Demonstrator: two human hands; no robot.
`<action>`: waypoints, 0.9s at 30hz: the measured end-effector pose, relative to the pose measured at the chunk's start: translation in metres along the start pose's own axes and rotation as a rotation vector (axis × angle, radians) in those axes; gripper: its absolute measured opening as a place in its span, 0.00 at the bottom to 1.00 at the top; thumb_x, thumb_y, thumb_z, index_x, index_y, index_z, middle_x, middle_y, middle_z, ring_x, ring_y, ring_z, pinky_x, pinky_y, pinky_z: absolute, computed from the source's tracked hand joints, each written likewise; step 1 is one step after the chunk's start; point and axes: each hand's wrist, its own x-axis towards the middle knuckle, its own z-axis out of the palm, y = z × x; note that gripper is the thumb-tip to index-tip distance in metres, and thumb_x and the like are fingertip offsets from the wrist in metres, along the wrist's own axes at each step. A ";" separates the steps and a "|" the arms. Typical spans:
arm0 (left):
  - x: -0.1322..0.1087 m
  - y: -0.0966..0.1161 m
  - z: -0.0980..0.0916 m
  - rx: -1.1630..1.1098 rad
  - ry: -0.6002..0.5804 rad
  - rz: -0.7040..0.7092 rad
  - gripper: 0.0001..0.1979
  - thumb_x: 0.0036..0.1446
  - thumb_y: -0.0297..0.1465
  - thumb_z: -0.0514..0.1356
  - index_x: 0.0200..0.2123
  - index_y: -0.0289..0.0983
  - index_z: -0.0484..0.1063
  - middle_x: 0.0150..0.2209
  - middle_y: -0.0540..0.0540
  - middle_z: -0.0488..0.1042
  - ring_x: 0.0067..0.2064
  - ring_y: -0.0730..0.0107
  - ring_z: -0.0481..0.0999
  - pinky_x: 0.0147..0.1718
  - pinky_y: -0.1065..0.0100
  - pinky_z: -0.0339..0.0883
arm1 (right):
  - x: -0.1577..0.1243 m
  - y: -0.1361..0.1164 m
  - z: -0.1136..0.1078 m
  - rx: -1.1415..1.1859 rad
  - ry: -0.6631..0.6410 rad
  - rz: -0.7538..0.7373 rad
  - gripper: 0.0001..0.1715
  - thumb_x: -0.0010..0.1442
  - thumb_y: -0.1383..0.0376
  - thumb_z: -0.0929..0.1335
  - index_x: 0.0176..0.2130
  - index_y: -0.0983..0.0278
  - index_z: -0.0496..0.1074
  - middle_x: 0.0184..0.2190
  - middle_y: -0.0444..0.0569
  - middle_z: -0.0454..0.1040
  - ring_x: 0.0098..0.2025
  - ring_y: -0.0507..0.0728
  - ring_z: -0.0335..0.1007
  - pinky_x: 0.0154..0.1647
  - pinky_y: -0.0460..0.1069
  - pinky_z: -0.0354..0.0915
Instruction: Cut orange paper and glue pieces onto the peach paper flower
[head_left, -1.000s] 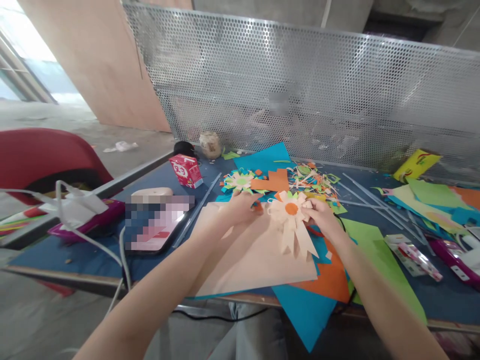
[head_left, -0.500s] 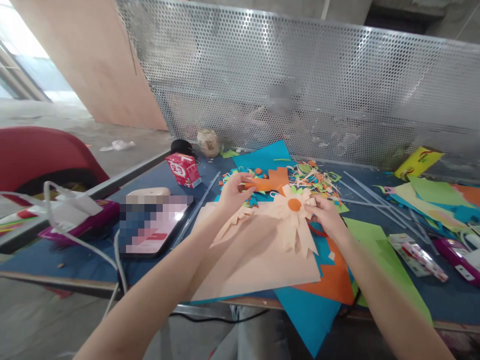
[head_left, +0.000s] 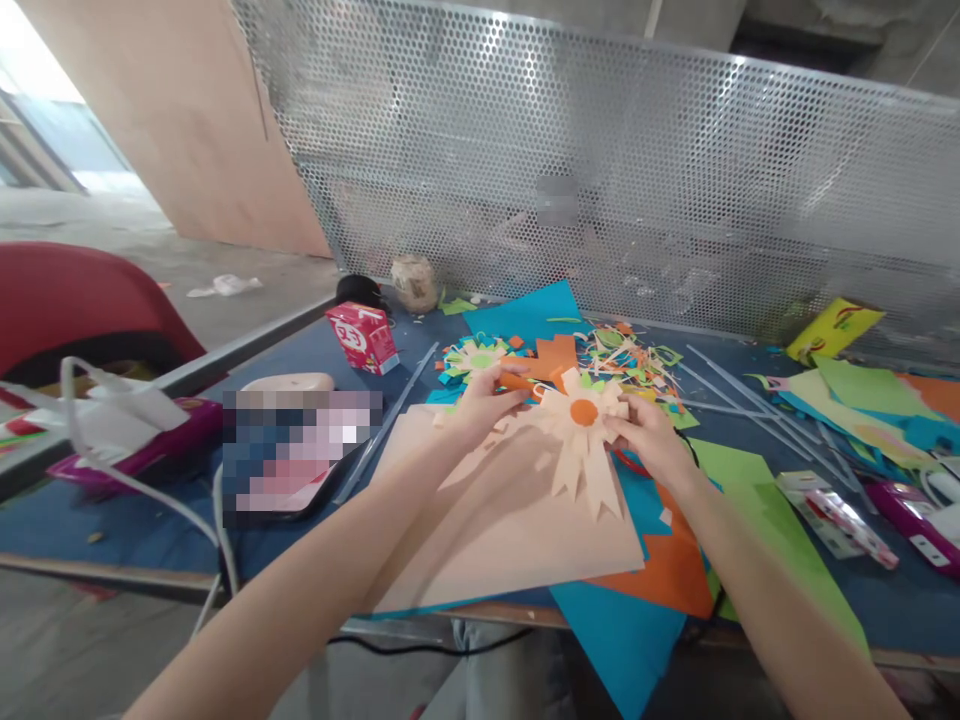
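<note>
My right hand [head_left: 646, 432] pinches the right edge of a cream paper flower [head_left: 564, 425] with an orange round centre, pointed petals, green tips at the top and two notched tails. My left hand [head_left: 487, 405] is at the flower's left side with its fingers drawn together. Whatever lies between those fingertips is too small to make out. Just beyond them shows an orange paper piece [head_left: 556, 355]. Beneath both hands is a stack topped by a cream sheet [head_left: 480, 540]. A second paper flower [head_left: 480, 358] with a green centre lies behind my left hand.
Paper scraps [head_left: 630, 350] are heaped at the back by a perforated metal screen [head_left: 600, 150]. Clear sticks [head_left: 750, 395], green sheets [head_left: 772, 520] and a yellow roll [head_left: 836, 328] are at right. At left stand a pink box [head_left: 364, 338], a pixelated device [head_left: 300, 455] and white cables [head_left: 161, 495].
My left hand has come right and nearer the flower, uncovering the green-centred flower behind it. The cream flower has shifted slightly left and tilted, still in my right hand.
</note>
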 end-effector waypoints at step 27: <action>-0.017 0.004 0.020 0.155 -0.063 -0.105 0.14 0.46 0.21 0.61 0.39 0.34 0.66 0.34 0.46 0.75 0.25 0.78 0.73 0.21 0.77 0.67 | -0.008 0.007 0.002 -0.240 -0.288 -0.065 0.12 0.45 0.59 0.69 0.26 0.63 0.64 0.25 0.43 0.67 0.29 0.52 0.63 0.30 0.47 0.60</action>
